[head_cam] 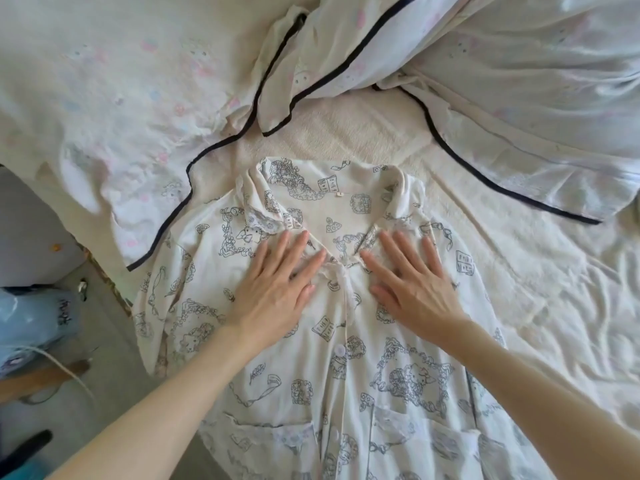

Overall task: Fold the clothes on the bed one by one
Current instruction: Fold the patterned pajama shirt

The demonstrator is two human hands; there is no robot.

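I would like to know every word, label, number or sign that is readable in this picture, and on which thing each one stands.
No text can be read here.
Neck tag inside the collar of the pajama shirt: too small to read.
Open-book drawings printed on the shirt: only scribbled lines, no legible words.
Dark marks on the blue bag beside the bed: too blurred to read.

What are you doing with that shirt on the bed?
A person has a printed pyjama top spread front-up on the bed, collar away from them. The left hand and the right hand lie flat on its chest, one on each side of the buttoned front, fingers straight, pressing the cloth smooth. Nothing is folded over yet. More pale clothes with dark trim lie crumpled beyond the collar.
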